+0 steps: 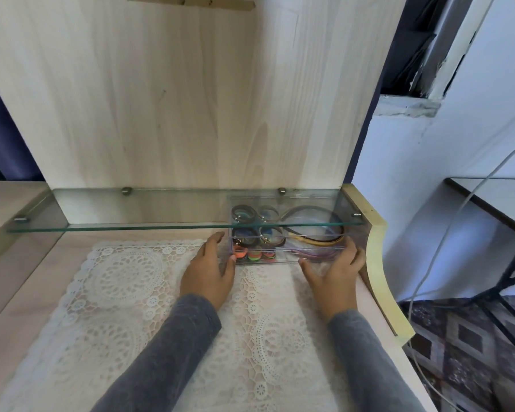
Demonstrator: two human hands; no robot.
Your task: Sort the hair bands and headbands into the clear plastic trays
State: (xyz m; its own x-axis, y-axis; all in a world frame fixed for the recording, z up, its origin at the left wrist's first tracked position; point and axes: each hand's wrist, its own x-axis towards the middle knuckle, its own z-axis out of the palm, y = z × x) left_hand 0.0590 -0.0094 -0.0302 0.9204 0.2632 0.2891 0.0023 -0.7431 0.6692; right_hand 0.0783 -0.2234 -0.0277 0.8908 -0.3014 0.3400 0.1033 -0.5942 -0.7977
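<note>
A clear plastic tray (289,257) stands at the back right of the desk, partly under the glass shelf. Its left compartments hold several coloured hair bands (254,254). Its right part holds thin headbands (315,240) in brown, yellow and purple. My left hand (210,270) grips the tray's left end, thumb on the front corner. On the tray's right end my right hand (335,270) is pressed, fingers along the side wall. Both sleeves are grey.
A glass shelf (149,226) on metal pegs runs across above the tray's back half. A white lace runner (131,292) covers the desk. A curved wooden side panel (378,263) stands just right of my right hand. Cables hang beyond it.
</note>
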